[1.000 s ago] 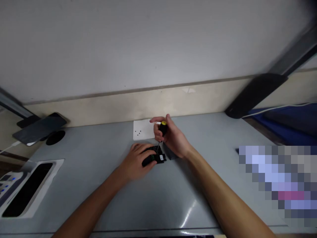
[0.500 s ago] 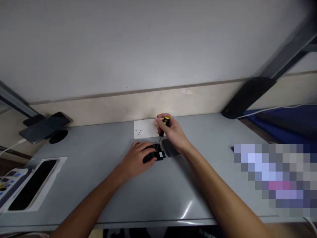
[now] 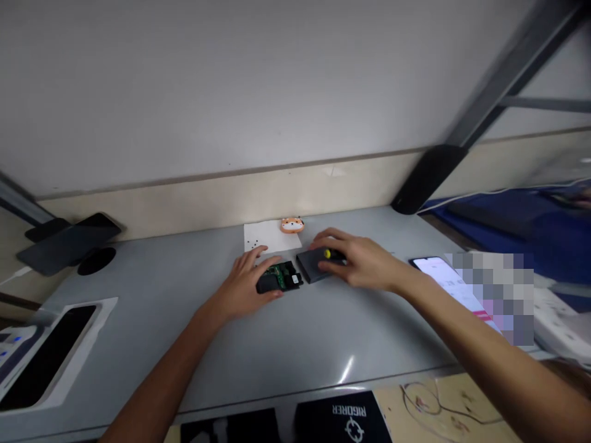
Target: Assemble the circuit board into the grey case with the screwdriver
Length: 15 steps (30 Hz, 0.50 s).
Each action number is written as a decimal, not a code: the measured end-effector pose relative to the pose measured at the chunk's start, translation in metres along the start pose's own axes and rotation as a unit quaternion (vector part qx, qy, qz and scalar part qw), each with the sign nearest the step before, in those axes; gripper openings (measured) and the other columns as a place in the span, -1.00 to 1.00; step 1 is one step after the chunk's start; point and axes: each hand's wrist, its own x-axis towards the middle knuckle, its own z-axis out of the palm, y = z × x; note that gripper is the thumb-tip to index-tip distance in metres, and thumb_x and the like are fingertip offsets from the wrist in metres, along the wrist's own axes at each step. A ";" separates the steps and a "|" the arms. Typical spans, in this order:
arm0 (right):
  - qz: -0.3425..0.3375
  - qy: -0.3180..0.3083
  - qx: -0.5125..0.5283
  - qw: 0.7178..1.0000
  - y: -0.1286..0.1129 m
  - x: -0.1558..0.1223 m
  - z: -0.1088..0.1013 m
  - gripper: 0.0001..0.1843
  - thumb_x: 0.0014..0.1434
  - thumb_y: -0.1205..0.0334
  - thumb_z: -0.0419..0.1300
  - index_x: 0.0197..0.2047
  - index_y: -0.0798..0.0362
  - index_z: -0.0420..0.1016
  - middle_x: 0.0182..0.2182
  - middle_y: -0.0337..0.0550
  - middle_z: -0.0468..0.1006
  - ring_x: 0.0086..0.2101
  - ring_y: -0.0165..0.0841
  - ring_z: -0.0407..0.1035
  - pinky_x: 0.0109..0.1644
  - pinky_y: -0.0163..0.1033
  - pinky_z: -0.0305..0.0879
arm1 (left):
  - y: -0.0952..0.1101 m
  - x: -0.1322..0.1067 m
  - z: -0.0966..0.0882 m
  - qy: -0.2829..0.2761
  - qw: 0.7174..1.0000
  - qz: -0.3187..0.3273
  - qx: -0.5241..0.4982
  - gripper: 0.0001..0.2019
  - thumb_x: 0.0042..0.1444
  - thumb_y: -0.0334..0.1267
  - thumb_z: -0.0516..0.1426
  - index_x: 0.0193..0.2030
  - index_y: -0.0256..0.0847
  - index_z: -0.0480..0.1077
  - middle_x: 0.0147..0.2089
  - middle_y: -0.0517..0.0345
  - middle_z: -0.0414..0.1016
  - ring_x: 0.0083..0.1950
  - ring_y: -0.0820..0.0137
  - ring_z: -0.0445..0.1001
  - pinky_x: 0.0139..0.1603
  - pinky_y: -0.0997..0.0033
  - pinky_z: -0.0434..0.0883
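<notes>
My left hand point(image 3: 240, 284) lies spread at the left side of a black device point(image 3: 269, 283) with a bare green circuit board. Its fingers are apart, with thumb and forefinger along the device's edges; I cannot tell whether they touch it. In my right hand point(image 3: 362, 261) is a screwdriver point(image 3: 331, 253), its yellow handle end pointing left and its shaft out of sight. That hand is over a dark grey flat case point(image 3: 306, 264), right of the device, and its fingertips seem to touch the case. Several tiny dark screws lie on white paper point(image 3: 264, 237) behind.
An orange and white animal-faced case point(image 3: 292, 225) sits on the paper's right end. On the left are a phone on a stand point(image 3: 69, 243) and a dark phone-like slab point(image 3: 50, 354) on white paper. A lit phone point(image 3: 443, 280) lies to the right, near a black cylinder point(image 3: 429, 178).
My right hand has lifted the screwdriver off the device and moved right, over the grey case. My left hand has loosened and spread, uncovering the circuit board. The view has shifted somewhat.
</notes>
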 end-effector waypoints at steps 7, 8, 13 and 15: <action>0.037 -0.091 -0.088 0.991 0.036 -0.029 0.011 -0.42 0.25 0.06 0.27 0.33 -0.21 0.34 0.36 -0.09 0.33 -0.16 -0.16 0.58 -0.13 -0.05 0.45 | -0.014 -0.005 -0.027 -0.079 0.993 -0.036 -0.078 -0.16 0.08 -0.04 0.37 0.46 0.17 0.13 0.31 0.04 0.27 0.35 0.06 0.27 0.36 -0.03 0.30; 0.037 -0.093 -0.096 0.990 0.037 -0.027 0.012 -0.42 0.25 0.07 0.26 0.32 -0.21 0.35 0.36 -0.09 0.34 -0.16 -0.15 0.58 -0.15 -0.05 0.45 | -0.015 -0.005 -0.028 -0.077 0.993 -0.038 -0.085 -0.13 0.07 -0.06 0.38 0.47 0.17 0.10 0.34 0.04 0.26 0.35 0.05 0.27 0.37 -0.03 0.29; 0.061 -0.104 -0.065 0.991 0.042 -0.012 0.003 -0.62 0.28 0.07 0.22 0.16 -0.19 0.50 0.06 -0.18 0.62 -0.15 -0.17 0.57 -0.15 -0.09 0.42 | -0.017 -0.005 -0.026 -0.062 0.990 -0.061 -0.115 -0.06 0.04 -0.11 0.40 0.50 0.15 0.04 0.35 0.02 0.30 0.32 0.04 0.32 0.31 0.00 0.34; 0.082 -0.091 -0.068 0.990 0.043 -0.010 0.001 -0.64 0.29 0.02 0.21 0.13 -0.20 0.53 -0.02 -0.20 0.67 -0.15 -0.15 0.57 -0.11 -0.05 0.41 | -0.017 -0.004 -0.024 -0.060 0.988 -0.069 -0.123 -0.06 0.03 -0.12 0.40 0.50 0.15 0.06 0.29 0.02 0.36 0.28 0.05 0.36 0.28 0.01 0.36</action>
